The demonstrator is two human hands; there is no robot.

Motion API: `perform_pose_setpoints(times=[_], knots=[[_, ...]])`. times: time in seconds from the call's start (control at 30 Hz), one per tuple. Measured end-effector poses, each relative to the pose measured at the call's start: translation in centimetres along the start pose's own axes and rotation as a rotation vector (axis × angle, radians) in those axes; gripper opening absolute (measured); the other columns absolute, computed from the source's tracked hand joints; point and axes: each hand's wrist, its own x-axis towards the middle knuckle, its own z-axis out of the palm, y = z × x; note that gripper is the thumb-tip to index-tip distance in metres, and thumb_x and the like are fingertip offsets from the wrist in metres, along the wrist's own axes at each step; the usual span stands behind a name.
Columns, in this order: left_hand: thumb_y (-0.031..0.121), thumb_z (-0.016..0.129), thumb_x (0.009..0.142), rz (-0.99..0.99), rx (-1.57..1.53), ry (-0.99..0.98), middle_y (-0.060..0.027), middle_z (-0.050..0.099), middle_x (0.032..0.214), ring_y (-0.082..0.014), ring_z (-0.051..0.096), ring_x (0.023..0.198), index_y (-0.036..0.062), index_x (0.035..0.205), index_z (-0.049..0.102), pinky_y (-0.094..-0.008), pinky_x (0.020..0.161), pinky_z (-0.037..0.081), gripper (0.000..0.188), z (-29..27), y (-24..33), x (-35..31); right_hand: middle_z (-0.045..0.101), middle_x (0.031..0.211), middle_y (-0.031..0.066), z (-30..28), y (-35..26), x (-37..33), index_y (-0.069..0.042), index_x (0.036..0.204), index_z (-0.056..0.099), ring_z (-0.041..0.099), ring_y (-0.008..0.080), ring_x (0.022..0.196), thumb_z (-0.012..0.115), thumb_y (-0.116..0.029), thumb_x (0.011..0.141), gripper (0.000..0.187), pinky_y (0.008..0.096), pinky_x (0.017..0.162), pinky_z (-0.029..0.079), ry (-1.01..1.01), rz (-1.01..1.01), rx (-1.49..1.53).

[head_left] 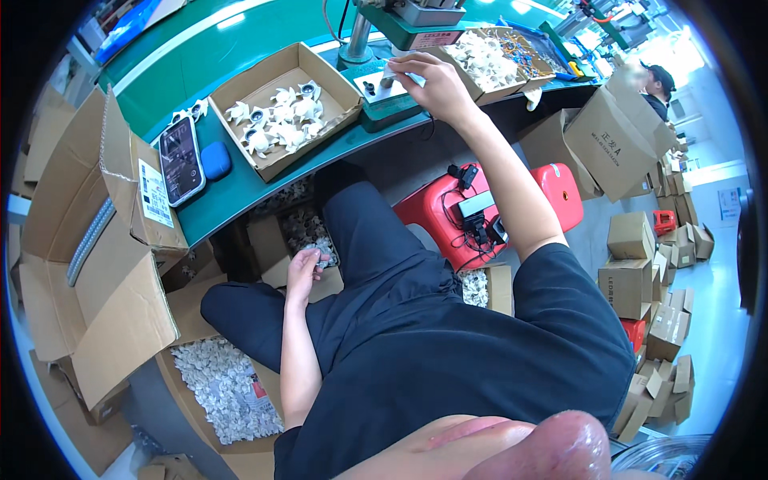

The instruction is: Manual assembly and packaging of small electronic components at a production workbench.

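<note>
My right hand (436, 86) reaches to the bench press (412, 32), its fingers pinched on a small white plastic part (390, 72) at the metal fixture (382, 90) under the press head. My left hand (302, 276) hangs low over my lap, fingers curled around small pale parts (323, 252) whose exact shape is unclear. Left of the press, a shallow cardboard tray (268, 166) holds several white finned plastic pieces (290, 116), some with dark round centres. To the right of it, another cardboard box (528, 82) contains a heap of white pieces (484, 60) and orange-and-blue wires.
A phone (182, 160) and a blue case (215, 160) lie by the green bench's (180, 76) left edge. An opened carton (120, 264) stands at left, above a box of pale parts (224, 388). A red stool (448, 212) bears black cables. Cartons (628, 276) and a person (658, 86) are at right.
</note>
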Motion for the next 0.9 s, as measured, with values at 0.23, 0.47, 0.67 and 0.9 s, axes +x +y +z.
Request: perform_pose_setpoints(times=[0.23, 0.47, 0.67, 0.9], knots=[[0.03, 0.059, 0.102, -0.005, 0.03, -0.013, -0.0048, 0.074, 0.103, -0.0046, 0.054, 0.074, 0.0063, 0.115, 0.061, -0.0206, 0.064, 0.045, 0.027, 0.2, -0.3, -0.2, 0.071, 0.12, 0.0113, -0.9, 0.2, -0.3, -0.008, 0.116, 0.074, 0.067, 0.0271, 0.112, 0.066, -0.013, 0.092, 0.026, 0.0371, 0.1, 0.051, -0.032, -0.115, 0.005], [0.03, 0.058, 0.102, -0.007, 0.028, 0.022, -0.0038, 0.074, 0.103, -0.0042, 0.055, 0.075, 0.0077, 0.116, 0.064, -0.0202, 0.063, 0.046, 0.027, -0.1, -0.9, -0.8, 0.073, 0.108, 0.0067, 1.7, 4.6, -0.9, 0.0, 0.117, 0.071, 0.067, 0.0134, 0.098, 0.066, -0.017, 0.093, 0.03, 0.0277, 0.088, 0.052, 0.277, 0.543, 0.74], [0.028, 0.058, 0.102, -0.037, 0.0, 0.048, -0.0048, 0.073, 0.104, -0.0042, 0.055, 0.074, 0.0064, 0.116, 0.062, -0.02, 0.063, 0.046, 0.026, -0.6, -1.1, -1.1, 0.072, 0.103, 0.0127, 2.9, 9.4, 1.5, 0.004, 0.112, 0.068, 0.07, 0.0205, 0.096, 0.063, -0.012, 0.093, 0.025, 0.0331, 0.086, 0.056, 0.19, 0.616, 0.921], [0.028, 0.058, 0.102, -0.017, -0.013, 0.038, -0.0055, 0.073, 0.102, -0.0046, 0.055, 0.072, 0.0039, 0.116, 0.061, -0.0204, 0.062, 0.045, 0.028, -0.7, -1.0, 0.1, 0.07, 0.106, 0.0194, 3.0, 10.5, 1.8, 0.009, 0.112, 0.065, 0.07, 0.027, 0.1, 0.05, -0.005, 0.096, 0.026, 0.0368, 0.089, 0.057, 0.056, 0.731, 0.977]])
